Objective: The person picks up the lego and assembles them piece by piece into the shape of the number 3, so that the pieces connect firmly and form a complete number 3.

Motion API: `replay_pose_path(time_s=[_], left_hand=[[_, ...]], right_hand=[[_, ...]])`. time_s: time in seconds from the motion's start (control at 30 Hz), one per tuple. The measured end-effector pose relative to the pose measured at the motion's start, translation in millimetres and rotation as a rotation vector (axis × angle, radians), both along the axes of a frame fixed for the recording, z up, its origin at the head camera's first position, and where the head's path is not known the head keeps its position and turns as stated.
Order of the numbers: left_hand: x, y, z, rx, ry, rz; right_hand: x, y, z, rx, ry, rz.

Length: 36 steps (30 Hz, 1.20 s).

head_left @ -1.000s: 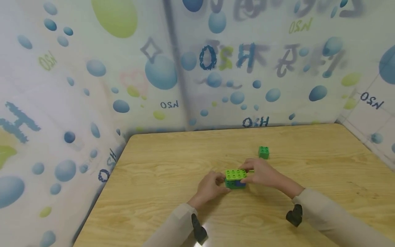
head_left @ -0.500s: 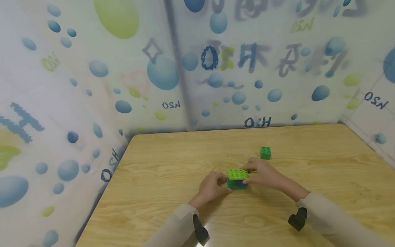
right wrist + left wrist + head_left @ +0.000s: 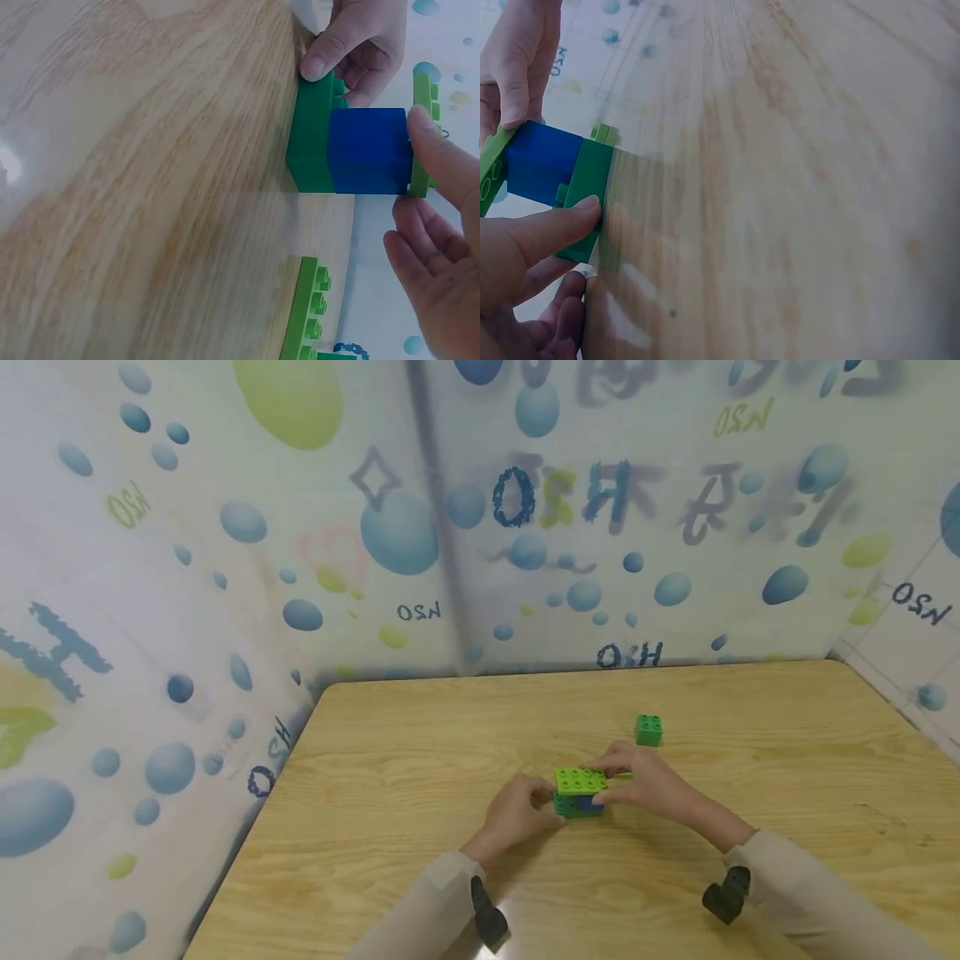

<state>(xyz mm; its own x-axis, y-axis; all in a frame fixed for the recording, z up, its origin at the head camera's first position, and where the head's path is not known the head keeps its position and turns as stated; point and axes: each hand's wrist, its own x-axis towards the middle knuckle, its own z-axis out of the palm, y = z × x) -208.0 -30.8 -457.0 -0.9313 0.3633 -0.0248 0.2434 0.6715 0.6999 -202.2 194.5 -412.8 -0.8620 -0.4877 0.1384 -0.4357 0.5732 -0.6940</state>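
Observation:
In the head view, a small stack of toy building bricks stands between the two hands. Its base is a dark green brick [image 3: 311,142], with a blue brick [image 3: 369,150] on one end. A lime green plate [image 3: 579,782] with studs lies over the blue brick, its far end overhanging the base. My left hand [image 3: 516,812] pinches the dark green brick between thumb and fingers at its left end. With thumb and fingertips, my right hand [image 3: 647,783] holds the lime plate at the blue brick's end. Whether plate and blue brick are fully pressed together, I cannot tell.
Behind the right hand, a green brick [image 3: 648,730] sits on the wooden table [image 3: 420,735]. A second lime green piece [image 3: 304,304] lies on the table close to the stack, mostly hidden by the right hand in the head view. Patterned curtains surround the table's far side.
The head view has shifted slightly, so everything sits a little farther right in it. Both hands keep their hold on the stack, with no clear movement against the table.

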Motion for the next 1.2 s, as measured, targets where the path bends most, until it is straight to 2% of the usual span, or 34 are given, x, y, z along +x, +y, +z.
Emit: replay_pose_path(time_s=[0.23,0.53,0.73,0.9,1.03,1.2], left_hand=[[-0.2,2,0.3,0.002,-0.006,-0.002],[-0.5,3,-1.8,-0.005,0.002,-0.007],[0.5,2,-1.1,0.005,-0.004,0.000],[0.7,2,-0.9,0.011,-0.001,-0.001],[0.7,1,-0.4,0.014,-0.003,-0.003],[0.3,0,-0.7,0.011,0.005,-0.003]], right_hand=[[-1.5,1,-4.9,-0.002,0.033,-0.007],[-1.0,-5,0.9,0.047,0.005,-0.045],[-3.9,-5,5.3,0.100,0.046,0.004],[-6.2,-6,9.7,0.114,0.018,0.031],[-7.5,-9,13.7,0.169,0.011,0.031],[-5.1,-16,18.7,0.258,0.063,0.041]])
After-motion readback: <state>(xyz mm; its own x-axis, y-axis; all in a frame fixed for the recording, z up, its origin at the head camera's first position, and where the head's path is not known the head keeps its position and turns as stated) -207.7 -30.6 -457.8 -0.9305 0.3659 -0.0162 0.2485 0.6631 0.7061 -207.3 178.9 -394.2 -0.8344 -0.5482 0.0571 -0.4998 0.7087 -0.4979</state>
